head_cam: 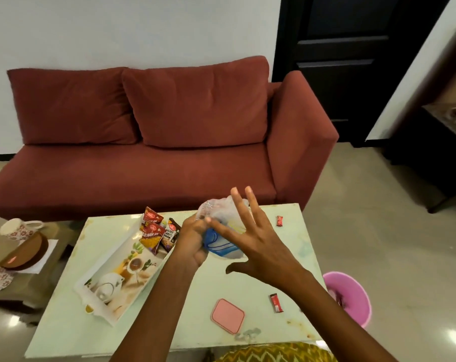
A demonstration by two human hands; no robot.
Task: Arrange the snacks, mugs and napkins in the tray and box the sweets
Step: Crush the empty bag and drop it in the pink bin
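Snack packets (156, 231), three of them, stand crowded in the far end of the tray (112, 259). The tray lies slantwise on the pale green table (65, 322), at about 9 o'clock from the hands, and its floor shows a printed teapot and a glass of tea.

A flat pink lid (228, 316) rests on the table at 6 o'clock. Whether a box sits under it I cannot tell. Two red-wrapped sweets lie loose on the tabletop, one sweet (280, 221) at 1 o'clock and the other sweet (276, 303) at 5 o'clock. A pink bin (352, 296) stands on the floor just beside the table at 4 o'clock, and what is in it is unclear.

At the table's middle the left hand (193, 241) has its fingers curled round a crumpled clear plastic bag (217, 209) and holds it up off the surface. Blue and white show through the bag's lower part, but I cannot tell whether that is print or contents. The right hand (250, 246) is spread wide, back to the camera. Its fingers are straight and fanned across the bag, with the forefinger reaching toward the left hand and the thumb stuck out apart below.

The dark packet reads "SALTED", with "ANUTS" showing beneath. Each packet carries a red oval logo too blurred to read.

A floral mug (18, 228) sits on a low side table at 9 o'clock, well apart from the tray.
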